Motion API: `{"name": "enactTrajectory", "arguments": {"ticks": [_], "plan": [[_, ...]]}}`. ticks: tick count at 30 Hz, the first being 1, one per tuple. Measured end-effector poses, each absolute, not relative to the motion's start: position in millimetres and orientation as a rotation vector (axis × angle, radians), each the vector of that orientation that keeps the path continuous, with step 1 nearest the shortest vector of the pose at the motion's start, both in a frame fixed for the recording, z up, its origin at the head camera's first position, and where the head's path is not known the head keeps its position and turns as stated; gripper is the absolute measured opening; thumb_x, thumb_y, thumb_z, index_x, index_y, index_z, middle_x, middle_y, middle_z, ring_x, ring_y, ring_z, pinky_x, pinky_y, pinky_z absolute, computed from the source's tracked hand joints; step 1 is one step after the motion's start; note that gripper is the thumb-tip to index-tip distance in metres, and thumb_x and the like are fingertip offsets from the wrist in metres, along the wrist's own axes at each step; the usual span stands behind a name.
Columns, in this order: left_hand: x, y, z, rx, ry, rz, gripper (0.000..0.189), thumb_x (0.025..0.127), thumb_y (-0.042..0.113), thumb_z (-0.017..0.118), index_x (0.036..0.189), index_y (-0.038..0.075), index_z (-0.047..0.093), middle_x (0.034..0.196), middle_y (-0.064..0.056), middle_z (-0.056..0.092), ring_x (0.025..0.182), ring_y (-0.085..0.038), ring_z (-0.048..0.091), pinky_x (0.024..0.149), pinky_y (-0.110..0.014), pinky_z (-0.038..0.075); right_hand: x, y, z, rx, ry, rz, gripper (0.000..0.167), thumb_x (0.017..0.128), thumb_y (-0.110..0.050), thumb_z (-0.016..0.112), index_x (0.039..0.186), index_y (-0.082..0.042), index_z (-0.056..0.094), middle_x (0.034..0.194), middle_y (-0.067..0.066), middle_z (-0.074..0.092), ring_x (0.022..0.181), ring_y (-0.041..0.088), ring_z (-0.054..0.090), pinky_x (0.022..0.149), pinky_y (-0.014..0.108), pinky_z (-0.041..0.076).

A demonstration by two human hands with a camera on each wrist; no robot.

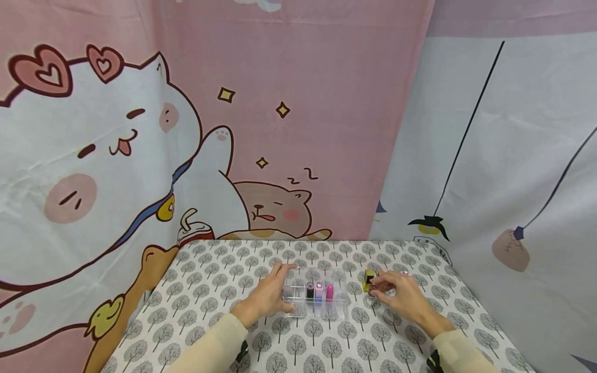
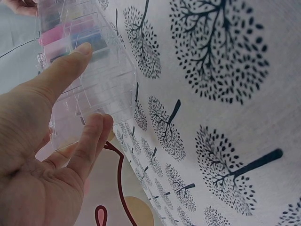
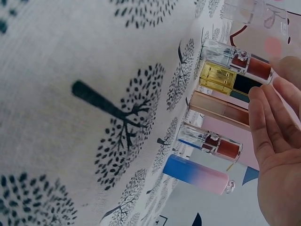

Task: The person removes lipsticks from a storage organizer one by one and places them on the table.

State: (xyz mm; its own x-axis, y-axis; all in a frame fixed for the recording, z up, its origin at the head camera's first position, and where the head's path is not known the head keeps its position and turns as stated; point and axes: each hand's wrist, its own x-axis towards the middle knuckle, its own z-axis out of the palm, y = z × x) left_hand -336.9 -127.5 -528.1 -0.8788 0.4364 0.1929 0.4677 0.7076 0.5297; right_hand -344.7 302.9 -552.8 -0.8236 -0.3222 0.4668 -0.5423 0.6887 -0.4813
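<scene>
I have the left hand [image 1: 269,293] spread across the left end of the clear organizer [image 1: 300,311], clamped on it: the thumb lies over the near side, the fingers round the end and far edge. Its forearm reaches in from the near left of the organizer, in a pale sleeve [image 1: 210,339].

To the organizer's right, my right hand [image 1: 402,291] is bent at the wrist, with its fingers pointing back toward the organizer. Thumb and fingertips stand apart about the upper end of a red gloss tube [image 3: 258,68]; I cannot tell whether they grip it.

Beside that tube, also right of the organizer, a gold-and-black lipstick [image 3: 218,76], a peach tube [image 3: 218,109], another red gloss [image 3: 228,149] and a blue-to-pink tube [image 3: 197,174] stand in a row. Inside the organizer sit a black tube [image 1: 310,291], a pink-and-blue one and a magenta tube [image 1: 329,291].
</scene>
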Motion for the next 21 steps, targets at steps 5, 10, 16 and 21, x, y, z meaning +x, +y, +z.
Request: {"name": "enactTrajectory", "arguments": {"ticks": [5, 10, 16, 21], "plan": [[-338.0, -127.5, -530.0, -0.751, -2.864, -0.906, 0.123, 0.077, 0.021, 0.11, 0.178, 0.021, 0.039, 0.154, -0.01, 0.054, 0.085, -0.002, 0.057, 0.072, -0.022, 0.059, -344.4, 301.6, -549.8, 0.688, -2.531, 0.873, 0.033, 0.092, -0.014, 0.1, 0.121, -0.01, 0.086, 0.109, 0.003, 0.087, 0.092, 0.009, 0.081, 0.085, 0.04, 0.073], [-337.8, -127.7, -531.3, -0.763, -2.856, -0.906, 0.123, 0.077, 0.021, 0.111, 0.178, 0.021, 0.039, 0.154, -0.01, 0.054, 0.084, -0.002, 0.057, 0.072, -0.022, 0.059, -342.5, 299.8, -546.9, 0.694, -2.499, 0.856, 0.036, 0.092, -0.017, 0.1, 0.123, -0.008, 0.084, 0.108, 0.003, 0.086, 0.092, 0.018, 0.082, 0.085, 0.038, 0.073], [-335.9, -128.3, -528.7, -0.775, -2.834, -0.924, 0.125, 0.075, 0.02, 0.111, 0.177, 0.021, 0.04, 0.152, -0.011, 0.054, 0.082, -0.002, 0.055, 0.069, -0.023, 0.058, -340.6, 296.5, -539.9, 0.69, -2.484, 0.804, 0.039, 0.094, -0.022, 0.1, 0.128, -0.01, 0.084, 0.104, -0.008, 0.082, 0.1, 0.027, 0.083, 0.092, 0.045, 0.073], [-335.5, -128.2, -528.2, -0.775, -2.835, -0.922, 0.125, 0.075, 0.021, 0.111, 0.177, 0.021, 0.04, 0.152, -0.011, 0.054, 0.082, -0.002, 0.056, 0.07, -0.023, 0.058, -338.2, 292.3, -534.5, 0.662, -2.509, 0.788, 0.041, 0.095, -0.021, 0.099, 0.131, -0.01, 0.083, 0.103, -0.01, 0.081, 0.103, 0.027, 0.082, 0.096, 0.04, 0.071]]}}
